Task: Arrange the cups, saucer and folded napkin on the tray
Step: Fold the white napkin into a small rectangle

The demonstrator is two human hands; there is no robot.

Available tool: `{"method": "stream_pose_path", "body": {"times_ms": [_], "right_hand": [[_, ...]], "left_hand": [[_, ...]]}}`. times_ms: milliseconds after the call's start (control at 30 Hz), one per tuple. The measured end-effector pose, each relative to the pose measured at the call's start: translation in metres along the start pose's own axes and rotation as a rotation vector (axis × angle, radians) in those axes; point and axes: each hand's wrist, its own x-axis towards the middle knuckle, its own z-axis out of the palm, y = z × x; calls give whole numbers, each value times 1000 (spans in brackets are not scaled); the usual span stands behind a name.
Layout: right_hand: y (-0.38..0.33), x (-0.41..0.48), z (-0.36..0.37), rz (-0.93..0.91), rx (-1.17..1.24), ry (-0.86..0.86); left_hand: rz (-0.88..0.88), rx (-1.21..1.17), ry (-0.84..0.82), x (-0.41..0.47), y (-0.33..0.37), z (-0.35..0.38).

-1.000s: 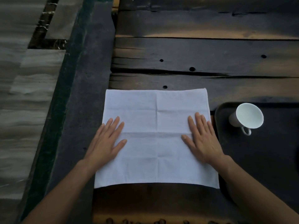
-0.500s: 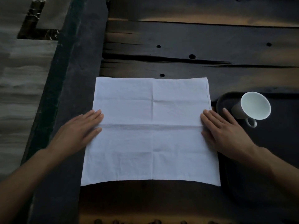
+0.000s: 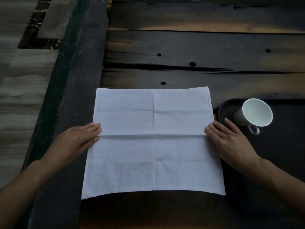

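A white cloth napkin (image 3: 153, 156) lies spread flat on the dark wooden table, marked by fold creases. My left hand (image 3: 77, 139) pinches its left edge at the middle crease, thumb below and fingers above. On the opposite edge, my right hand (image 3: 231, 142) holds the same crease, which stands up as a slight ridge between the hands. A white cup (image 3: 254, 113) with a handle lies tilted in the near-left corner of the black tray (image 3: 280, 162), just right of my right hand. No saucer or second cup is in view.
The table (image 3: 198, 47) is made of dark planks with holes and cracks. Its dark left border (image 3: 79, 80) runs beside a pale tiled floor (image 3: 19, 96). The tray's left rim sits close to the napkin's right edge.
Both hands slid outward from the napkin's surface to its side edges and took hold at the middle crease, which now rises as a ridge.
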Motion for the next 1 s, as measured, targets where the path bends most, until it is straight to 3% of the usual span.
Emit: {"method": "stream_pose_path", "body": {"times_ms": [467,633,1000], "right_hand": [[2,5,-17,106,246,21],[15,13,-51,140,290,-11],[74,73,-162,146,315,-47]], "left_hand": [[105,130,80,-1,-8,-15],[158,161,42,6,-12,-46],[68,61,120,74,3,-151]]}}
